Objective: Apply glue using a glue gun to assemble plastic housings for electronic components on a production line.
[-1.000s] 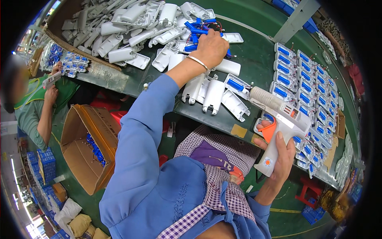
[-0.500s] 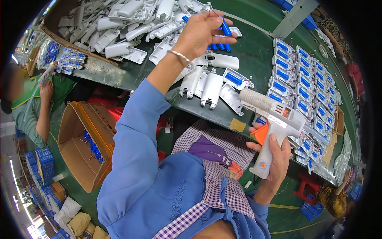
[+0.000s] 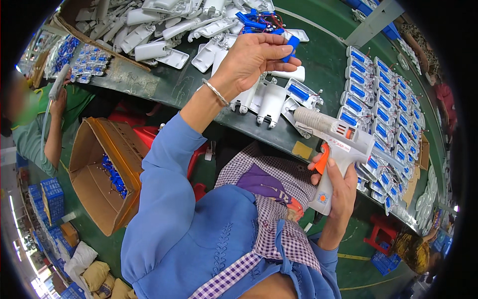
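Observation:
My left hand (image 3: 254,59) pinches a blue cylindrical battery (image 3: 292,48) between thumb and fingers, above the bench. Just beyond it lies a loose heap of blue batteries with wires (image 3: 256,21). My right hand (image 3: 342,188) is wrapped round the grip of a white glue gun (image 3: 343,144), whose orange trigger (image 3: 322,158) shows under the fingers. The gun's nozzle end points left over the bench edge. Between the hands, a white plastic casing with a blue battery in it (image 3: 301,93) lies beside several bare white casings (image 3: 272,102).
Rows of white casings fitted with blue batteries (image 3: 354,89) cover the right of the green bench (image 3: 318,65). A large heap of white casings (image 3: 164,30) fills the far left. An open cardboard box (image 3: 92,199) stands lower left, near a co-worker (image 3: 37,124) holding another glue gun.
My left hand has come slightly nearer and right with the battery, uncovering the battery heap behind it. The glue gun has shifted slightly left and is still in my right hand.

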Motion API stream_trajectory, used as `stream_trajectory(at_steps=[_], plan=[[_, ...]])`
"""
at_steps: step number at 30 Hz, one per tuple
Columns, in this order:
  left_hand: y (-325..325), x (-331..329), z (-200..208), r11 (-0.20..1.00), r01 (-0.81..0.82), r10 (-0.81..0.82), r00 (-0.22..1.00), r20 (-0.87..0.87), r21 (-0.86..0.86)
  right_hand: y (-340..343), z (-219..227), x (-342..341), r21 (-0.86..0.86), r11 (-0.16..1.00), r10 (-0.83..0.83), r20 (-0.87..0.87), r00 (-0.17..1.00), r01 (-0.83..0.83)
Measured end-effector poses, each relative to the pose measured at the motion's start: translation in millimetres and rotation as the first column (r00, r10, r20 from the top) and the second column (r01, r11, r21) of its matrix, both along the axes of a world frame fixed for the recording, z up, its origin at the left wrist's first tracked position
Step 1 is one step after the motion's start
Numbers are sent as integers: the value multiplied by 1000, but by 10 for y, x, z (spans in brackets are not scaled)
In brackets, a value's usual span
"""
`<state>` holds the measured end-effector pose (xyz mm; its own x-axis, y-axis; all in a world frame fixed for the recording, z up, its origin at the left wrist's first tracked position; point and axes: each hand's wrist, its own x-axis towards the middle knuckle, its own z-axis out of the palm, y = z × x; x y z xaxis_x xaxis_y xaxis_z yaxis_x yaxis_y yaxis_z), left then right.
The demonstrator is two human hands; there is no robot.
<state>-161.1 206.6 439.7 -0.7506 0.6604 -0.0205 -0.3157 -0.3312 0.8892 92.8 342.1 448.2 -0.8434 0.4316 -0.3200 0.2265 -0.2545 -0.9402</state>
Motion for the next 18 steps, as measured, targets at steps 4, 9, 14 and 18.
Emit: stream_trajectory(at_steps=[4, 9, 14, 18], plan=[[-5, 65, -5, 996, 79, -80, 996, 47, 29, -9, 93, 82, -37, 997, -69, -55, 996, 67], [1, 126, -40, 992, 120, -121, 992, 24, 40, 24, 115, 215, -8, 996, -90, -63, 994, 90], [24, 158, -52, 992, 125, -125, 992, 0, 14, -38, 106, 205, 32, 992, -125, -23, 992, 126], [64, 176, -72, 994, 48, -63, 986, -157, -95, 18, 35, 228, 33, 995, -94, -2, 996, 94]])
